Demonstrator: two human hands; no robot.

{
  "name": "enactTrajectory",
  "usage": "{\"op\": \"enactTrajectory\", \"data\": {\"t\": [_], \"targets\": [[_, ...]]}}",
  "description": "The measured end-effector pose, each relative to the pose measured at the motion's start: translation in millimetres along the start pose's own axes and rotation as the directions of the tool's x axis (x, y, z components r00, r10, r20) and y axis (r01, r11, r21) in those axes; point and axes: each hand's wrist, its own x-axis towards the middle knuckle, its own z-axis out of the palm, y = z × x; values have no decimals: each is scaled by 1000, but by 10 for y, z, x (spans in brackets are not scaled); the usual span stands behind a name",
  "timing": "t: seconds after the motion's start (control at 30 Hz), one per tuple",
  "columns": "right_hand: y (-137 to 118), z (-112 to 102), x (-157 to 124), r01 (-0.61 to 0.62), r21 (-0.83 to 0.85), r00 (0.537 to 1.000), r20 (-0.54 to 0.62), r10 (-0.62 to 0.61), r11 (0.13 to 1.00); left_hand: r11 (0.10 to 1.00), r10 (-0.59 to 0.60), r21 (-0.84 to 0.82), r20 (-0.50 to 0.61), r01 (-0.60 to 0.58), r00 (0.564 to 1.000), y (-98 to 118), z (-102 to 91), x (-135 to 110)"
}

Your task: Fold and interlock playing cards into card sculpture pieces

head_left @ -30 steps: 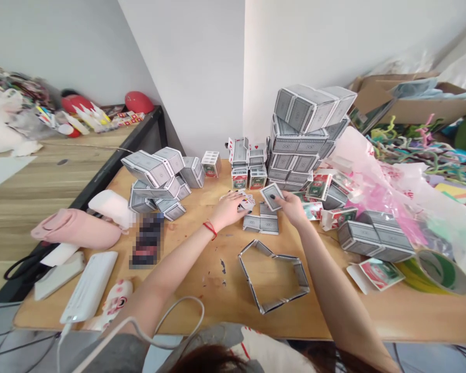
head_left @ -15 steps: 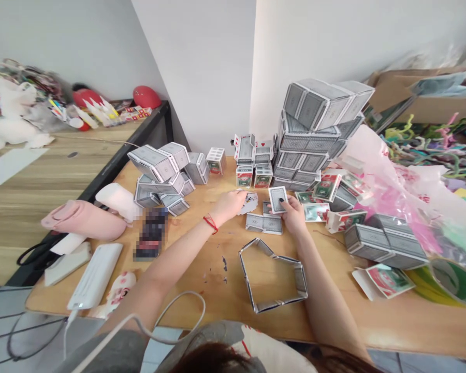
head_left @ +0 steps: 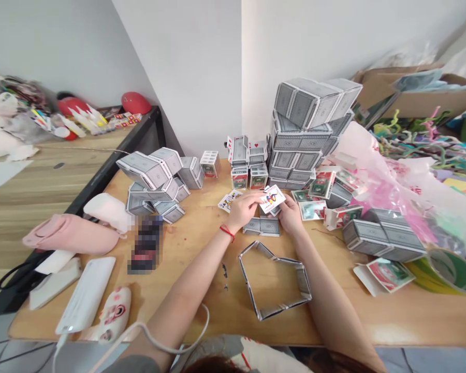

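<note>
A joker playing card (head_left: 273, 199) is held face up, its left edge pinched by the fingers of my left hand (head_left: 244, 210). My right hand (head_left: 291, 215) is closed at the card's right side, with part of another card showing just below. Loose face-up playing cards (head_left: 228, 201) lie on the table left of my left hand. Grey-backed cards (head_left: 261, 226) lie joined side by side below the hands. Nearer to me, between my forearms, stands an angular ring of folded cards (head_left: 258, 310).
Stacked grey card blocks (head_left: 299, 140) rise behind my right hand. More card blocks (head_left: 155, 173) stand at the left, near a phone (head_left: 145, 243) and a white power bank (head_left: 87, 295). Card boxes (head_left: 344, 216), a roll of tape (head_left: 438, 272) and a plastic bag (head_left: 367, 155) are at the right.
My left hand has moved right, from the loose cards on the table to the card at my right hand. A joker face now shows where a card back was.
</note>
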Motion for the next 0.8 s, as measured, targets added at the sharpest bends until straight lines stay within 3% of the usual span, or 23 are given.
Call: {"op": "enactTrajectory", "data": {"t": [0.23,0.53,0.63,0.8], "targets": [[-50,6,62,-14,166,999,49,6,986,1000,20,-23,-18,-20,1000,-174,126,-79],[-24,3,106,42,136,998,48,-49,990,987,-118,-136,-221,89,968,-264,123,-28],[-11,7,115,72,113,997,-2,-72,991,957,-255,-208,-271,202,928,-285,138,-26],[8,28,130,116,125,991,-76,-107,985,801,-549,-435,-258,412,795,-375,181,-16]]}}
